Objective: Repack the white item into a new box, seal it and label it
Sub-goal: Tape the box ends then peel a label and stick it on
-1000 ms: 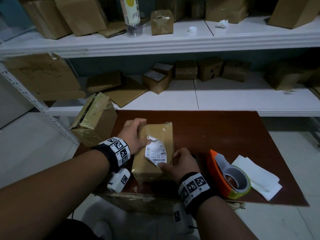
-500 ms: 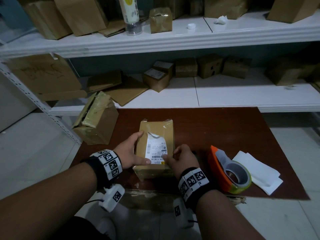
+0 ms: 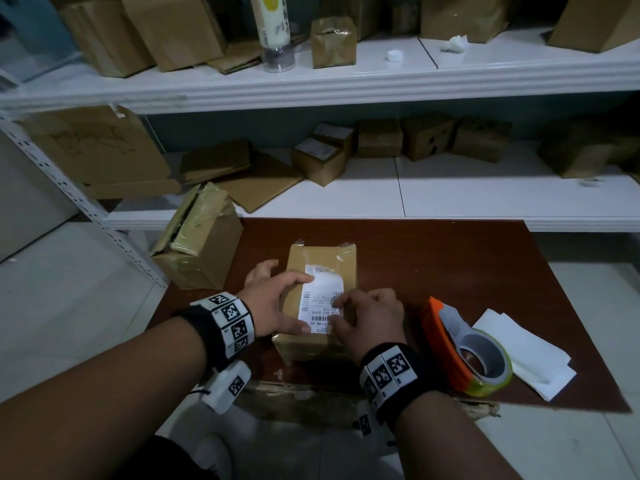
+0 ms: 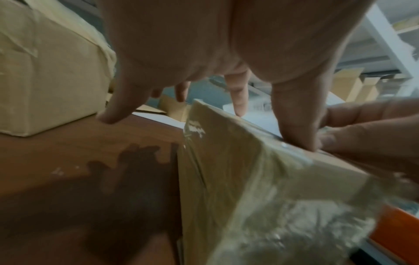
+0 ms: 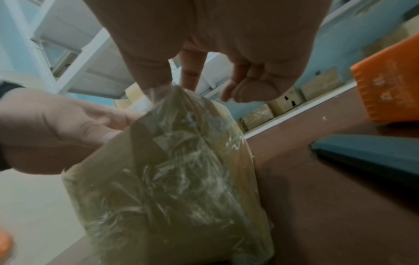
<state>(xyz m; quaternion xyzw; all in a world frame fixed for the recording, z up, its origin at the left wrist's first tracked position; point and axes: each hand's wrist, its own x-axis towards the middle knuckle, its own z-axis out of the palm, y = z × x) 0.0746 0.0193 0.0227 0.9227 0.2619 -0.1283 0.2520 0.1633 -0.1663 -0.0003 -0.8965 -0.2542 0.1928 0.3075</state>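
Note:
A brown cardboard box (image 3: pixel 322 258) wrapped in clear tape lies on the brown table (image 3: pixel 433 258). A white printed label (image 3: pixel 320 292) lies flat on its top. My left hand (image 3: pixel 282 303) is spread over the label's left side, forefinger at the top corner and thumb at the bottom corner. My right hand (image 3: pixel 370 313) presses its fingertips on the label's lower right part. The left wrist view has the box (image 4: pixel 238 179) under my left thumb (image 4: pixel 297 116). The right wrist view shows the box's taped end (image 5: pixel 176 179) below my right hand (image 5: pixel 204 35). The white item is hidden.
An orange tape dispenser (image 3: pixel 460 344) stands right of the box, with white paper sheets (image 3: pixel 519 351) beyond it. A worn, opened taped box (image 3: pixel 197 237) sits at the table's far left corner. White shelves (image 3: pixel 485 199) with several cardboard boxes run behind the table.
The label's curled top edge now lies flat on the box. My left hand came from the box's far left side onto the label. My right hand slid up onto the label.

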